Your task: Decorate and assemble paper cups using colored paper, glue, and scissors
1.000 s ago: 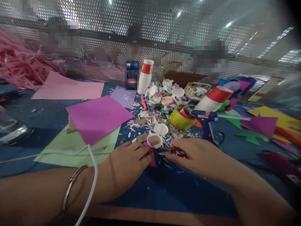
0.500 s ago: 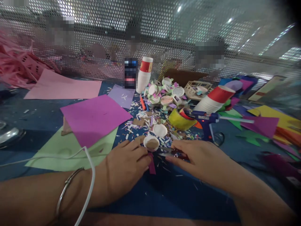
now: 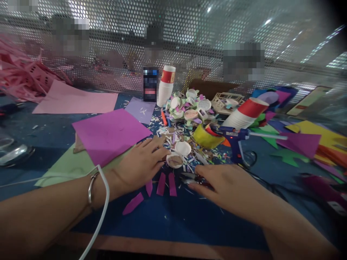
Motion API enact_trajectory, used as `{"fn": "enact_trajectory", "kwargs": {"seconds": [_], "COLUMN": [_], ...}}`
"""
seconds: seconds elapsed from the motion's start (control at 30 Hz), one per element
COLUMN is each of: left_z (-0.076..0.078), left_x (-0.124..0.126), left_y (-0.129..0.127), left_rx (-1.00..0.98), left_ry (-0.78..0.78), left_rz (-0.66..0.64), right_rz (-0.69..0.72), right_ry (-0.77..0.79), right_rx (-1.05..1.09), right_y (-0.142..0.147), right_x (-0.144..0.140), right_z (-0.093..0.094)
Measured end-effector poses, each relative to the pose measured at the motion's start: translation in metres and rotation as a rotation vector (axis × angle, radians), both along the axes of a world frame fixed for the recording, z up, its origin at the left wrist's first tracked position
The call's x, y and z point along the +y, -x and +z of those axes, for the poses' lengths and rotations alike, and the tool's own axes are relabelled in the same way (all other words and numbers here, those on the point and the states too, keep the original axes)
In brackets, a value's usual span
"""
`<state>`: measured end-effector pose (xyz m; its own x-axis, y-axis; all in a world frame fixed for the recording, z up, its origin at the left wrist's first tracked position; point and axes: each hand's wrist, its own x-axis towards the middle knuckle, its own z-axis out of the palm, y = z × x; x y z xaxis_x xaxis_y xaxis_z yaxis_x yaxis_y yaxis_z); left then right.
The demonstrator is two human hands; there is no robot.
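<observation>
My left hand (image 3: pixel 143 159) lies flat with its fingers stretched out, its thumb side close to a shallow white paper cup base (image 3: pixel 175 161) with a brown piece in it. Just behind stands another white round cup base (image 3: pixel 183 148). My right hand (image 3: pixel 217 180) is closed around the handles of what look like scissors (image 3: pixel 189 177), their metal blades pointing left and slightly apart; the handles are mostly hidden by my fingers. Between my hands and the table edge lie several magenta paper strips (image 3: pixel 161 184), some with pointed ends.
Paper scraps cover the middle. Behind are decorated cup pieces (image 3: pixel 191 104), stacked paper cups (image 3: pixel 166 86) and a phone (image 3: pixel 150 85). A blue glue gun (image 3: pixel 235 139) leans on a yellow roll (image 3: pixel 206 137). A magenta sheet (image 3: pixel 111 133) lies left; a white cable (image 3: pixel 104 202) crosses my left forearm.
My left hand has moved away from the near side, up and left, uncovering several magenta strips. The right hand stays nearly in place, still holding the scissors.
</observation>
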<state>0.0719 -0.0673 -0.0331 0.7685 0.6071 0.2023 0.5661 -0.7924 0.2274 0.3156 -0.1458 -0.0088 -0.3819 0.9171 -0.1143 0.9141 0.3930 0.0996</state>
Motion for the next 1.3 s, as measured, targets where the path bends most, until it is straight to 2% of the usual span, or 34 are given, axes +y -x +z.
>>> {"fn": "enact_trajectory", "kwargs": {"seconds": [0.2,0.5,0.57,0.7,0.77,0.93,1.03,1.17,1.3], "left_z": [-0.006,-0.011,-0.01,-0.005,-0.005,-0.008,-0.009,-0.008,-0.007], "left_x": [0.009,0.013,0.016,0.026,0.029,0.018,0.011,0.011,0.018], "left_y": [-0.004,-0.001,0.001,0.011,0.014,0.007,0.001,0.0,0.006], "left_rx": [-0.089,-0.197,-0.284,-0.461,-0.461,-0.287,-0.241,-0.224,-0.322], "left_ry": [0.006,0.026,0.031,0.038,0.04,0.068,0.103,0.144,0.085], "left_rz": [-0.098,-0.056,-0.019,0.146,0.184,0.054,0.042,0.047,0.045], "right_rz": [0.005,-0.025,-0.027,-0.009,0.01,0.051,0.063,0.052,0.038], "right_ry": [-0.008,0.042,0.047,0.023,-0.002,-0.049,-0.057,-0.048,-0.038], "right_rx": [-0.017,-0.013,-0.012,-0.002,0.003,0.009,0.02,0.051,0.056], "right_y": [0.004,0.007,0.006,0.004,0.003,0.002,0.001,0.0,0.0], "right_x": [-0.001,0.0,-0.001,-0.002,-0.001,0.0,0.0,0.0,0.0], "right_z": [0.004,0.006,0.005,0.003,0.002,0.0,-0.002,-0.004,-0.005]}}
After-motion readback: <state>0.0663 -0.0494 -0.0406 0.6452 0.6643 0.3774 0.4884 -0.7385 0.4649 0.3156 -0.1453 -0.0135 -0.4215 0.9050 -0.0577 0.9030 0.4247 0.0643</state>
